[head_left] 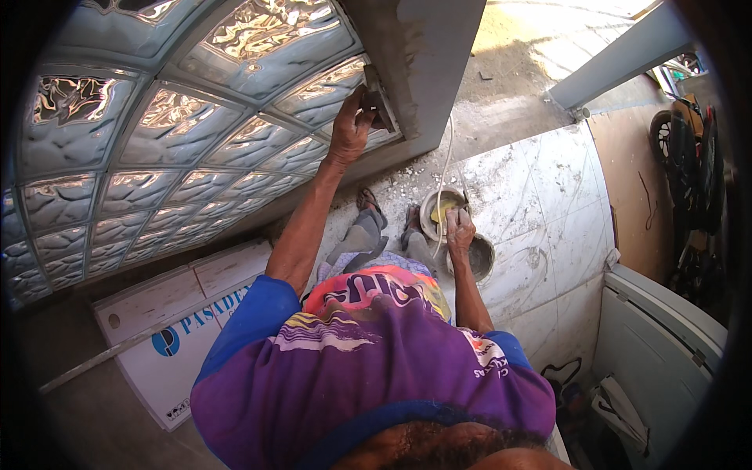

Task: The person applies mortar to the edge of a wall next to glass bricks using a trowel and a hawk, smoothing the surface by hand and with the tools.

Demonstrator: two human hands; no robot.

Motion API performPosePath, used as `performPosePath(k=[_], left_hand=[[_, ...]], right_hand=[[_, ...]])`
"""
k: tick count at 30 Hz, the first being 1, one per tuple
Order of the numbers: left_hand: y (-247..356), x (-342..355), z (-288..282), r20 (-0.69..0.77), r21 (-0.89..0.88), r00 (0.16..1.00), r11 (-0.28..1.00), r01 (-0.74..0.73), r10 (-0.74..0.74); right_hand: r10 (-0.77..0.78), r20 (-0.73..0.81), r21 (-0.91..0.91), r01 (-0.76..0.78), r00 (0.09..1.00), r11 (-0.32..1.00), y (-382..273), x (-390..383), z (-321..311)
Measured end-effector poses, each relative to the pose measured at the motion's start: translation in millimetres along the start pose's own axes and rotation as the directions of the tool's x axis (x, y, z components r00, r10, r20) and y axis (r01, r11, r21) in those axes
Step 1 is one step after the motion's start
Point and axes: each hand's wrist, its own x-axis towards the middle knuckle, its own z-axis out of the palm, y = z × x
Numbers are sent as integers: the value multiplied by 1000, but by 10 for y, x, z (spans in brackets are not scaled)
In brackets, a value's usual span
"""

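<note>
At the glass-block panel's (pixel 149 133) edge, our left hand (pixel 350 131) holds a tool high

Close to twelve o'clock, our left grip is closed around a flat hand tool (pixel 372 81), which lies where the panel meets the plastered wall (pixel 442 70). We judge the step in hand to be working along that joint; the next move seems to call for a steady wrist and the tool's face kept flush, since a tilt could bring its edge against the glass.

Our left forearm (pixel 304 219) runs up from seven o'clock, nearly straight, with the thumb side of the hand turned toward the wall. At three o'clock, our right hand (pixel 460 232) hangs low, its fingers curled; we cannot tell whether that grip holds a handle, the rim or nothing. It sits over two adjoining buckets on the floor: the paler bucket (pixel 425 217) toward two o'clock, with something yellow (pixel 441 210) inside, and the grey bucket (pixel 490 262) toward four. Our right forearm (pixel 472 298) slants up from five o'clock.
</note>
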Motion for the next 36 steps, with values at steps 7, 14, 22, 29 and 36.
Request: performPosePath(k=[7,14,22,29,36], left_hand=[[-169,-22,102,-13,125,997,990,-72,74],[-482,-257,257,6,194,995,976,-101,101],[-160,-348,222,-112,175,989,982,-74,94],[144,46,94,-61,161,990,980,-114,125],[-500,-274,342,-7,158,996,984,-81,83]], right_hand=[[-62,38,-29,63,997,998,150,-5,36],[140,78,-85,-134,987,987,304,-141,1],[170,79,-123,-160,982,979,355,-167,-250],[165,108,-165,-146,980,975,382,-86,-233],[85,119,-149,-67,989,987,179,-109,-256]])
